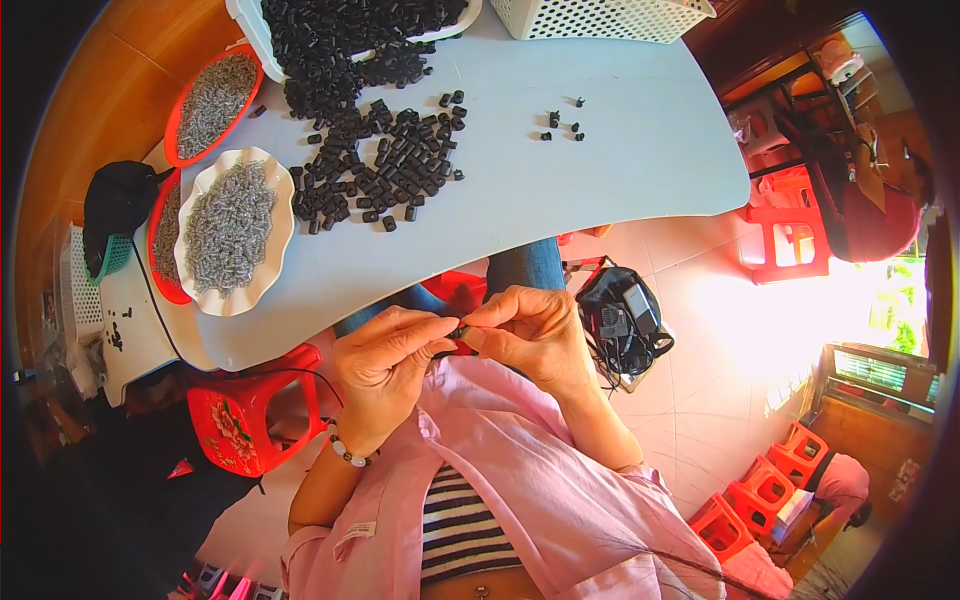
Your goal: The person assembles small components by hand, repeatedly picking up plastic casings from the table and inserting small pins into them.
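Plainly, we can make out only a sliver of the small dark piece (458,332), since the fingertips cover most of it: it looks black or nearly so, short and stubby, and we cannot tell its full shape or whether it is made of more than one part. It sits where the two hands meet, in front of the pink shirt (590,510) and just off the near edge of the table. We see the left hand (388,358) pinching it between thumb and forefinger, the other fingers curled, a beaded bracelet (350,456) at the wrist. The right hand (530,335) closes on it from the other side, thumb and forefinger narrowed to a tight pinch. Beyond the hands, on the pale blue-grey table (620,160), we find a heap of black pieces (400,165), matt, short and roughly cylindrical, which spreads from a white tray (252,40). To its left we have a scalloped white dish (284,255) full of silvery pieces (232,225), thin and shiny, beside a red bowl (173,140) of similar ones. A few tiny black bits (556,120) lie well apart at the right, near a white perforated basket (600,22).
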A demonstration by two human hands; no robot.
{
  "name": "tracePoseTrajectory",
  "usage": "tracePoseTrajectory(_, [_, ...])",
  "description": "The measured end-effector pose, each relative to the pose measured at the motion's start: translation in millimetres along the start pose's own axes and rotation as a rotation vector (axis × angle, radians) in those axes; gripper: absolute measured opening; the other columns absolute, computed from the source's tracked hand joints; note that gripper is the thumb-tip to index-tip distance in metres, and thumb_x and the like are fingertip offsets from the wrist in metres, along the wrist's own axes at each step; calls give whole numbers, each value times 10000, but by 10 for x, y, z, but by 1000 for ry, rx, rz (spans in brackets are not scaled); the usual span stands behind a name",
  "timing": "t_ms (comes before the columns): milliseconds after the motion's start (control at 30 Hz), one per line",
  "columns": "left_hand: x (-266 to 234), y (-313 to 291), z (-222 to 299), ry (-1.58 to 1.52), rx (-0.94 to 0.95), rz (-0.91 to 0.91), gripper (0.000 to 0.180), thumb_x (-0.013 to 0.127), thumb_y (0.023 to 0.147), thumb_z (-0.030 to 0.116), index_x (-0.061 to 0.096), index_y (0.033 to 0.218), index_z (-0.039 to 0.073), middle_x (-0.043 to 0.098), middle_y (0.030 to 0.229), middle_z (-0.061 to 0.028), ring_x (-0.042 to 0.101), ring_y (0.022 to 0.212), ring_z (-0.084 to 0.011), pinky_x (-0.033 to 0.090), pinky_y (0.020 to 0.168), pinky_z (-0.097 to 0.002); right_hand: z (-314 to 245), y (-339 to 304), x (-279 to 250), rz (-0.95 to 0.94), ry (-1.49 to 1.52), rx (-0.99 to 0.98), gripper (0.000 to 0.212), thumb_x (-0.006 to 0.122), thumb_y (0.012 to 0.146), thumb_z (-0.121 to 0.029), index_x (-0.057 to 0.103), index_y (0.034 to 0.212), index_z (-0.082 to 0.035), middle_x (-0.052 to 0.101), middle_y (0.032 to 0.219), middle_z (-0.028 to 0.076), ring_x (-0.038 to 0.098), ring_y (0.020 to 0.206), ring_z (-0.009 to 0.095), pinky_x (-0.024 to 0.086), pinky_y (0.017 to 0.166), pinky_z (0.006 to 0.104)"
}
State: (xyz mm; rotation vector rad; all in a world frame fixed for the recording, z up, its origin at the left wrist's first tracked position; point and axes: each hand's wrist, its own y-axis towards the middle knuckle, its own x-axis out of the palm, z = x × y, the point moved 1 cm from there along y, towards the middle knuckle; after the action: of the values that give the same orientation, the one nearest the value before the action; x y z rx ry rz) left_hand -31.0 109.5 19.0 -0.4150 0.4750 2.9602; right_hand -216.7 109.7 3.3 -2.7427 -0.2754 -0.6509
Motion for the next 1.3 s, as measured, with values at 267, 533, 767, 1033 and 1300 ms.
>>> tracePoseTrajectory(267, [-42, -15, -38, 17, 19, -89, 254, 661, 808, -156, 742, 1009, -23, 710, 926, -114, 691, 769, -184, 613, 680, -274, 1, -9, -14, -14, -22, 61, 52, 723, 860, 51, 699, 902, 34, 723, 915, 80, 686, 851, 106, 558, 766, 233])
tracePoseTrajectory(533, [-43, -55, 37, 124, 124, -96, 404, 638, 670, -226, 740, 995, -8, 711, 890, -106, 692, 753, -228, 595, 653, -299, -78, 29, -76, -109, -45, 136, 53, 749, 829, 54, 728, 876, 44, 726, 861, 89, 671, 753, 111, 535, 687, 227])
tracePoseTrajectory(767, [-57, -66, 74, 137, 131, -102, 408, 637, 686, -232, 733, 1020, -17, 712, 926, -110, 695, 779, -221, 608, 671, -297, -90, -30, -67, -81, -37, 150, 150, 765, 794, 87, 741, 938, 54, 727, 867, 107, 677, 723, 137, 560, 674, 250])
tracePoseTrajectory(1033, [-53, -71, 68, 118, 104, -101, 395, 637, 703, -234, 729, 1024, -23, 712, 938, -113, 698, 792, -210, 617, 680, -289, -74, -55, -46, -58, -56, 113, 103, 734, 832, 70, 732, 933, 50, 723, 876, 90, 680, 751, 118, 562, 694, 241])
tracePoseTrajectory(1300, [-55, -102, 81, 290, 255, -112, 408, 645, 680, -219, 708, 1039, -34, 701, 931, -122, 680, 788, -240, 584, 671, -312, -69, -80, 12, -39, -65, 127, 57, 724, 868, 41, 712, 923, 49, 722, 874, 82, 674, 770, 86, 546, 689, 209])
